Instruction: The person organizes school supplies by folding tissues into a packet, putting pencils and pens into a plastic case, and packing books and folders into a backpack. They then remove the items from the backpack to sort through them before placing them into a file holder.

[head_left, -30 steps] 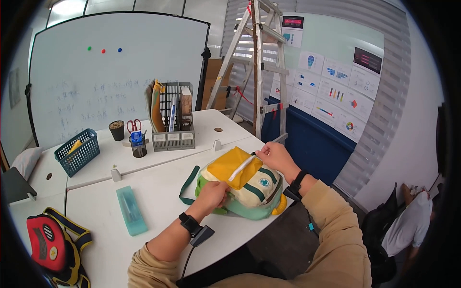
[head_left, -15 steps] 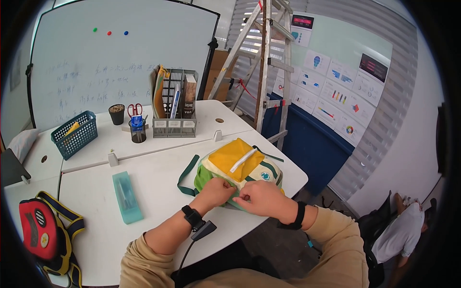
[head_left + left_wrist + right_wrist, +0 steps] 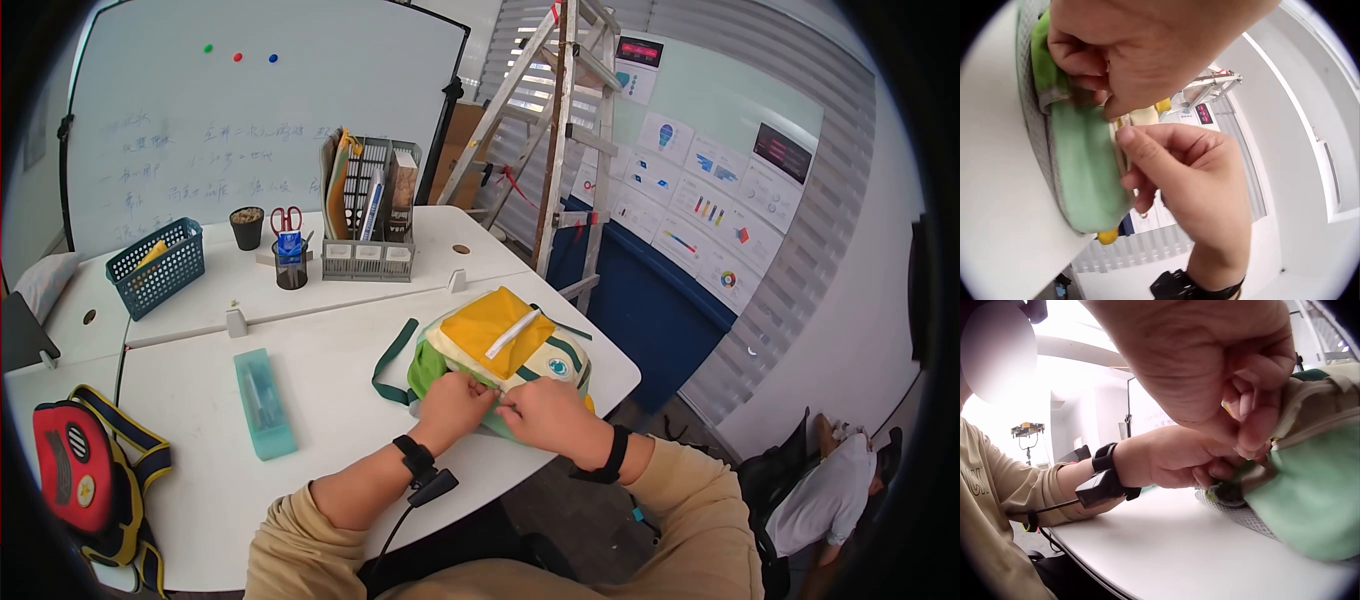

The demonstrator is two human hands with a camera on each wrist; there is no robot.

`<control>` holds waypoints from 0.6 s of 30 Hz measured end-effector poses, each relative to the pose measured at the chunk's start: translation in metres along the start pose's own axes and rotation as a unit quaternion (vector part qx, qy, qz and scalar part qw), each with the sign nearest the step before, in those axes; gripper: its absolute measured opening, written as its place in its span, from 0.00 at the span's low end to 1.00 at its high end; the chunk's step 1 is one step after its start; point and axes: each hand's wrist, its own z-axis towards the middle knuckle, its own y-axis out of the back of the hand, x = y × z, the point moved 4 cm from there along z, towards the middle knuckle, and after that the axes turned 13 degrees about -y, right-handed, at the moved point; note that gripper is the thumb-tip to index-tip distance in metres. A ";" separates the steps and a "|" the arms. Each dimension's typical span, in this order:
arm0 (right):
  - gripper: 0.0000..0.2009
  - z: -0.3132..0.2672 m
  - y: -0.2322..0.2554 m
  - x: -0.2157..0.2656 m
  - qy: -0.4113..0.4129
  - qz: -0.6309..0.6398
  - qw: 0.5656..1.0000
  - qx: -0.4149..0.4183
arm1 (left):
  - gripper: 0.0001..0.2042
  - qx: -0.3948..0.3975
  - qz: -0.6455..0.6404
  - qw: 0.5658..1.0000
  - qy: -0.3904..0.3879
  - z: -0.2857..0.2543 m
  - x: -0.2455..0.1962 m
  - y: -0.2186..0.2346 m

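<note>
A small backpack (image 3: 475, 330) with a yellow flap, cream front and mint-green side lies on the white table. My left hand (image 3: 452, 408) grips its fabric at the near side, beside a bright green part (image 3: 426, 368). Close by on the right, my right hand (image 3: 550, 412) pinches the zipper seam (image 3: 1120, 137) between thumb and forefinger. The fingertips of both hands almost meet there, and a zipper pull, if any, is hidden by them. In the right wrist view the mint-green panel (image 3: 1310, 494) hangs just below the pinched spot.
Left of the backpack lies a teal pencil case (image 3: 265, 405), and farther left a red bag (image 3: 75, 470) with dark straps. Behind stand a basket (image 3: 160, 275), a pen cup (image 3: 291, 270) and a file rack (image 3: 367, 262). A stepladder (image 3: 565, 150) rises beyond the table.
My right hand has come from the backpack's far right corner to its near side, next to my left hand, and now pinches the seam. The left hand has stayed at the near side.
</note>
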 end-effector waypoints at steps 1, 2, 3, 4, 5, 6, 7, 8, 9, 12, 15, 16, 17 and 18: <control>0.14 -0.001 -0.001 -0.001 -0.004 0.007 1.000 -0.004 | 0.16 -0.020 0.014 1.000 -0.007 -0.002 -0.001 -0.001; 0.13 -0.001 -0.002 -0.001 -0.006 0.008 1.000 -0.006 | 0.15 -0.037 0.020 0.999 -0.015 -0.003 -0.004 -0.001; 0.13 -0.001 -0.001 0.000 -0.007 0.009 1.000 -0.007 | 0.15 -0.053 0.027 0.998 -0.024 -0.004 -0.010 0.001; 0.13 -0.001 -0.001 0.000 -0.009 0.010 1.000 -0.008 | 0.14 -0.070 0.033 0.996 -0.033 -0.005 -0.014 0.004; 0.13 -0.002 -0.001 0.000 -0.012 0.009 1.000 -0.002 | 0.14 -0.060 0.037 0.997 -0.029 -0.004 -0.014 0.004; 0.13 -0.002 0.001 0.001 -0.015 0.008 1.000 0.004 | 0.13 -0.051 0.041 0.997 -0.026 -0.003 -0.014 0.005; 0.13 -0.002 0.001 0.001 -0.017 0.006 1.000 0.009 | 0.13 -0.043 0.045 0.998 -0.024 -0.002 -0.013 0.005; 0.13 -0.003 0.001 0.001 -0.017 0.005 1.000 0.009 | 0.13 -0.038 0.042 0.998 -0.022 -0.001 -0.011 0.005; 0.13 -0.003 0.001 0.001 -0.017 0.004 1.000 0.008 | 0.13 -0.033 0.039 0.998 -0.020 0.002 -0.007 0.005; 0.13 -0.003 -0.001 0.000 -0.014 -0.001 1.000 0.001 | 0.13 -0.013 0.045 0.999 -0.020 0.001 -0.004 0.002; 0.13 -0.004 -0.001 -0.001 -0.009 -0.012 1.000 -0.005 | 0.14 -0.017 0.059 0.998 -0.029 -0.005 -0.013 0.001; 0.13 -0.005 -0.001 0.000 -0.008 -0.015 1.000 -0.006 | 0.14 -0.021 0.065 0.997 -0.033 -0.006 -0.016 0.001; 0.13 -0.005 -0.001 0.000 -0.013 -0.010 1.000 -0.005 | 0.14 -0.016 0.064 0.997 -0.032 -0.006 -0.016 0.000; 0.13 -0.005 -0.002 -0.001 -0.017 -0.004 1.000 -0.002 | 0.14 -0.011 0.063 0.997 -0.030 -0.006 -0.016 -0.002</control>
